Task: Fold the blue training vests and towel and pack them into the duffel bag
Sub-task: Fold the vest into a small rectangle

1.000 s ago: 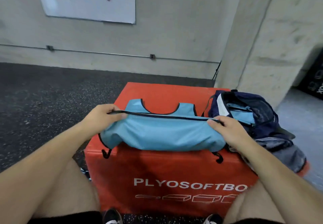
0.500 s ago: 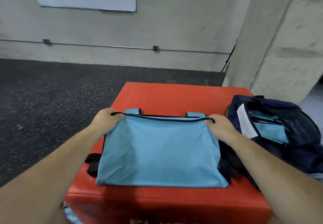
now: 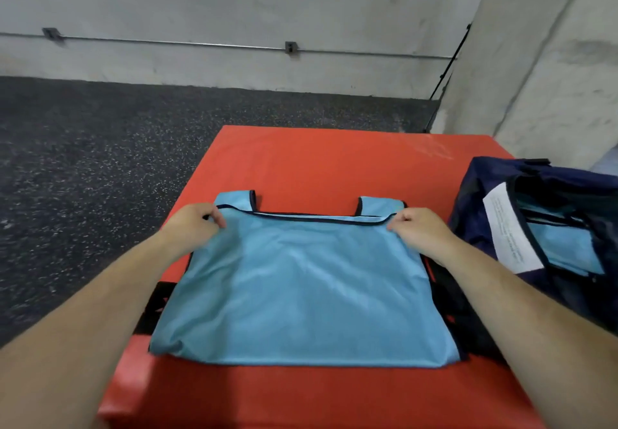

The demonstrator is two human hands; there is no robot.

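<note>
A second ago the blue vest (image 3: 301,295) hung over the front of the red box (image 3: 317,161). Now it lies flat on top, folded in half, so one fold looks done. The left hand (image 3: 197,224) and right hand (image 3: 418,231) each pinch a top corner. The open duffel bag (image 3: 475,201) waits just beside it. Its white label (image 3: 508,228) has words too small to read.

even indoor light, soft shadows, slight blur, wide-angle edge distortion
</note>
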